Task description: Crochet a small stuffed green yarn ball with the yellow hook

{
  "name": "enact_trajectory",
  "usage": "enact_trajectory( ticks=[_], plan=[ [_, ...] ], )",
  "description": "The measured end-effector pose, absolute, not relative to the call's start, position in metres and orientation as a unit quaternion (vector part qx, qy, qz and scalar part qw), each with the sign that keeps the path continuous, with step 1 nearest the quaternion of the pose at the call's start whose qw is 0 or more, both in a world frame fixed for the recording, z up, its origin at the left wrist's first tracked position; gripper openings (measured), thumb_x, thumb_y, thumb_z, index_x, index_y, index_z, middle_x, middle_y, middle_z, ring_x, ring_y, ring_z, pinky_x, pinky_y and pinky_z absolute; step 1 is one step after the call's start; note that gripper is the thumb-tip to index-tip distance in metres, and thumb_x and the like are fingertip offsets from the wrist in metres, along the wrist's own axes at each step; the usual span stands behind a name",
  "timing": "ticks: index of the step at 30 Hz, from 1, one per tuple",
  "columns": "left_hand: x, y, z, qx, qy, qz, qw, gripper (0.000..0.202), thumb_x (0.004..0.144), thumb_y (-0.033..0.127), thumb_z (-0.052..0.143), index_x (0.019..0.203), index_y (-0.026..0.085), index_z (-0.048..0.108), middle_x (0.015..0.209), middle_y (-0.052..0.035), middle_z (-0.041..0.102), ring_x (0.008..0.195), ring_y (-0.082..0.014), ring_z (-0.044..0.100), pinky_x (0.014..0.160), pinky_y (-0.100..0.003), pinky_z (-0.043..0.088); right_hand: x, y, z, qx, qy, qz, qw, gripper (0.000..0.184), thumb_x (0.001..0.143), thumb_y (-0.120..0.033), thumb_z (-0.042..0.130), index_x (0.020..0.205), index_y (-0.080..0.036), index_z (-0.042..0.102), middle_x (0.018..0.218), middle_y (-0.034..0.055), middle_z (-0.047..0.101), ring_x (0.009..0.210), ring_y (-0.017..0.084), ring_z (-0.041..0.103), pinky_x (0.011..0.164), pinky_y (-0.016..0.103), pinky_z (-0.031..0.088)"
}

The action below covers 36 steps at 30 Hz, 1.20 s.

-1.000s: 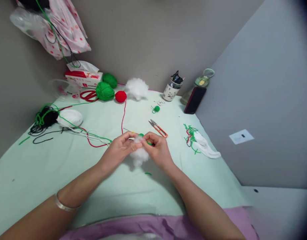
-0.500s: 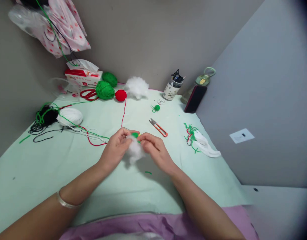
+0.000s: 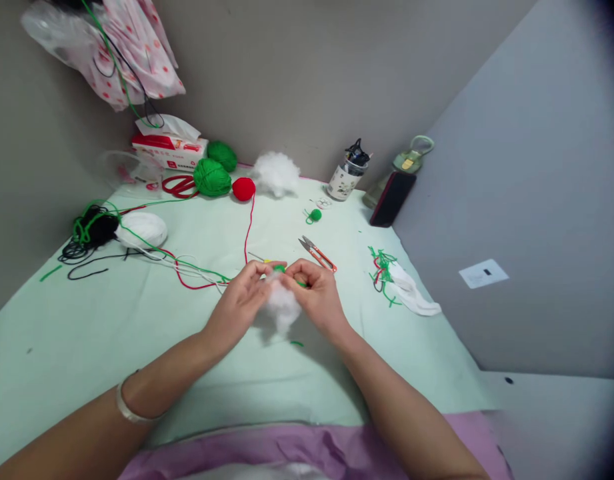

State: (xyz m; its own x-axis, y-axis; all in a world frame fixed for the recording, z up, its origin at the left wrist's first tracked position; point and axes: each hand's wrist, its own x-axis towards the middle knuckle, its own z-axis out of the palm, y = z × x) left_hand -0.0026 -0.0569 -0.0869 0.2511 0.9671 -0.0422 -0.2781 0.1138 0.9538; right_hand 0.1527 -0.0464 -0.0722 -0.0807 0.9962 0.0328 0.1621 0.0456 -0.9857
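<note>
My left hand (image 3: pixel 239 305) and my right hand (image 3: pixel 314 293) meet above the middle of the pale green table (image 3: pixel 87 333), fingers pinched together. Between them is a tuft of white stuffing (image 3: pixel 281 308) and a small green crocheted piece (image 3: pixel 279 269) that peeks out at the fingertips. Both hands grip this bundle; the stuffing hangs below the fingers. A yellow hook tip shows just left of the green piece. Green, white and red strands (image 3: pixel 197 275) trail from the hands toward the left.
Orange snips (image 3: pixel 317 254) lie just beyond my right hand. Green yarn balls (image 3: pixel 212 177), a red ball (image 3: pixel 243 189), more stuffing (image 3: pixel 275 173), a tissue box (image 3: pixel 169 152), a jar (image 3: pixel 345 181) and a phone (image 3: pixel 391 199) line the back. White yarn (image 3: pixel 141 229) and black yarn (image 3: pixel 94 230) sit left; scraps on white cloth (image 3: pixel 401 287) right.
My hands stayed together over the table's middle, shifting slightly as the fingers worked the stuffing against the green piece. The tuft moved from under the left fingers toward the centre.
</note>
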Motion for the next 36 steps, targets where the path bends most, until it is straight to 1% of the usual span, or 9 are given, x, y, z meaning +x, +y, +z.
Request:
enact_trajectory(
  ticks=[3, 5, 8, 12, 17, 20, 28, 32, 36],
  plan=[
    [-0.005, -0.055, -0.085, 0.396, 0.378, 0.479, 0.686, 0.027, 0.092, 0.047, 0.063, 0.093, 0.02, 0.068, 0.105, -0.0054, 0.072, 0.087, -0.0181, 0.064, 0.074, -0.026, 0.051, 0.155, -0.048, -0.07, -0.511, -0.578, 0.462, 0.437, 0.026, 0.077, -0.037, 0.068, 0.065, -0.02, 0.052, 0.052, -0.0103, 0.027, 0.049, 0.007, 0.023, 0.048, 0.025, 0.018],
    [-0.006, -0.053, -0.084, 0.373, 0.383, 0.463, 0.707, 0.024, 0.086, 0.044, 0.072, 0.089, 0.02, 0.069, 0.09, -0.0025, 0.071, 0.074, -0.0152, 0.061, 0.064, -0.024, 0.047, 0.156, -0.048, -0.07, -0.507, -0.586, 0.462, 0.432, 0.025, 0.077, -0.036, 0.067, 0.065, -0.02, 0.052, 0.052, -0.0104, 0.027, 0.049, 0.007, 0.022, 0.048, 0.025, 0.018],
    [-0.008, -0.049, -0.083, 0.371, 0.383, 0.437, 0.724, 0.025, 0.073, 0.033, 0.084, 0.086, 0.019, 0.067, 0.082, 0.0002, 0.069, 0.066, -0.0123, 0.057, 0.06, -0.022, 0.043, 0.161, -0.049, -0.07, -0.494, -0.594, 0.476, 0.421, 0.025, 0.079, -0.037, 0.067, 0.067, -0.02, 0.052, 0.052, -0.0101, 0.028, 0.05, 0.007, 0.023, 0.049, 0.025, 0.019],
    [-0.009, -0.047, -0.084, 0.404, 0.396, 0.425, 0.707, 0.026, 0.073, 0.035, 0.081, 0.085, 0.018, 0.065, 0.074, 0.0011, 0.065, 0.06, -0.0116, 0.054, 0.057, -0.024, 0.04, 0.166, -0.051, -0.065, -0.439, -0.592, 0.554, 0.386, 0.024, 0.085, -0.042, 0.064, 0.079, -0.019, 0.058, 0.058, -0.0086, 0.034, 0.053, 0.009, 0.028, 0.052, 0.024, 0.023],
    [-0.005, -0.048, -0.086, 0.447, 0.435, 0.495, 0.605, 0.023, 0.074, 0.024, 0.072, 0.073, 0.02, 0.05, 0.089, -0.0002, 0.067, 0.072, -0.0133, 0.058, 0.063, -0.024, 0.042, 0.158, -0.06, -0.059, -0.414, -0.609, 0.576, 0.354, 0.012, 0.083, -0.029, 0.062, 0.082, -0.021, 0.053, 0.061, -0.0101, 0.023, 0.054, 0.008, 0.022, 0.052, 0.023, 0.022],
    [-0.001, -0.051, -0.087, 0.449, 0.428, 0.518, 0.589, 0.022, 0.077, 0.023, 0.068, 0.076, 0.022, 0.046, 0.096, -0.0012, 0.068, 0.079, -0.0153, 0.062, 0.067, -0.025, 0.046, 0.15, -0.061, -0.064, -0.434, -0.624, 0.535, 0.369, 0.013, 0.082, -0.026, 0.062, 0.077, -0.021, 0.05, 0.061, -0.0104, 0.02, 0.053, 0.008, 0.019, 0.052, 0.023, 0.02],
    [-0.003, -0.058, -0.086, 0.424, 0.381, 0.489, 0.66, 0.019, 0.091, 0.042, 0.063, 0.095, 0.023, 0.061, 0.12, -0.0039, 0.068, 0.089, -0.0175, 0.064, 0.073, -0.026, 0.048, 0.155, -0.05, -0.075, -0.517, -0.611, 0.41, 0.438, 0.025, 0.081, -0.037, 0.066, 0.069, -0.021, 0.051, 0.055, -0.0098, 0.028, 0.051, 0.008, 0.022, 0.049, 0.025, 0.018],
    [-0.007, -0.056, -0.086, 0.459, 0.368, 0.471, 0.657, 0.025, 0.081, 0.038, 0.076, 0.096, 0.022, 0.062, 0.106, -0.0028, 0.068, 0.09, -0.0183, 0.063, 0.075, -0.026, 0.049, 0.159, -0.049, -0.072, -0.509, -0.592, 0.44, 0.444, 0.03, 0.08, -0.04, 0.069, 0.066, -0.021, 0.051, 0.054, -0.0095, 0.028, 0.051, 0.008, 0.023, 0.05, 0.025, 0.02],
    [-0.007, -0.053, -0.088, 0.46, 0.389, 0.458, 0.654, 0.024, 0.08, 0.037, 0.073, 0.091, 0.02, 0.061, 0.093, -0.0014, 0.067, 0.077, -0.0158, 0.06, 0.071, -0.026, 0.048, 0.16, -0.053, -0.069, -0.473, -0.595, 0.503, 0.412, 0.031, 0.088, -0.046, 0.063, 0.074, -0.02, 0.055, 0.057, -0.0084, 0.033, 0.053, 0.009, 0.028, 0.051, 0.025, 0.023]
  ],
)
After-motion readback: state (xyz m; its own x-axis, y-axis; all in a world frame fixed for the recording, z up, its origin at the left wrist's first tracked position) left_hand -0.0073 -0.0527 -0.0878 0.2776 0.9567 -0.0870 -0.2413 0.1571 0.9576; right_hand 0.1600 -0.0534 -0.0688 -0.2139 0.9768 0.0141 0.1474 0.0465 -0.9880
